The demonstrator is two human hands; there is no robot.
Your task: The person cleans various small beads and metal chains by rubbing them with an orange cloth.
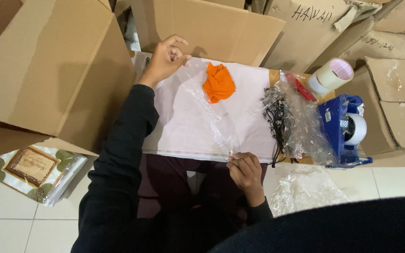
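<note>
A clear plastic bag (207, 110) is stretched across a white sheet (183, 126) that covers a low surface. My left hand (166, 57) pinches the bag's far end near the sheet's back edge. The bag's near end is pinched by my right hand (245, 171) at the front edge of the sheet. A crumpled orange cloth (218, 82) lies on the sheet just right of the bag. A bundle of black beaded strands (277, 117) lies at the sheet's right side, on more clear plastic.
A tape roll (333, 74), a red cutter (302, 87) and a blue tape dispenser (345, 129) sit at the right. Open cardboard boxes (48, 70) surround the surface. A stack of wrapped decorated cards (33, 168) and a crumpled plastic bag (301, 192) lie on the tiled floor.
</note>
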